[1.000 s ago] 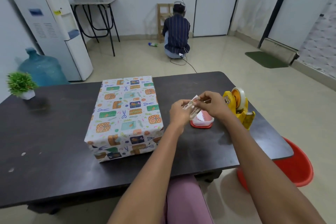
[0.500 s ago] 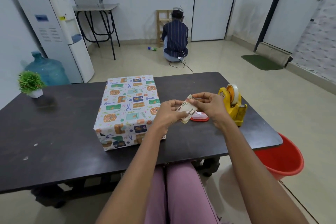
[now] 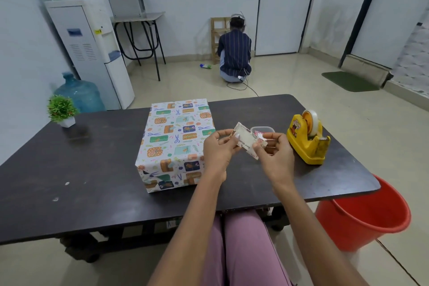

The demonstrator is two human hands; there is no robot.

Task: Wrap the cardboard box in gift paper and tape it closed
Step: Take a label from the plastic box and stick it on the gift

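L hand [image 3: 218, 146] + R hand [image 3: 276, 151] both pinch gift tag [image 3: 247, 140] above table [image 3: 69, 181] | tag light, bendy: hold edges | wrapped box [image 3: 174, 144] just left of hands, stiff, paper slick: grip sides | tape dispenser [image 3: 307, 139] right.

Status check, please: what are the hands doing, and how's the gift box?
Left hand and right hand pinch a small card. Box fully wrapped, untouched. Tape dispenser beside, nothing blocking.
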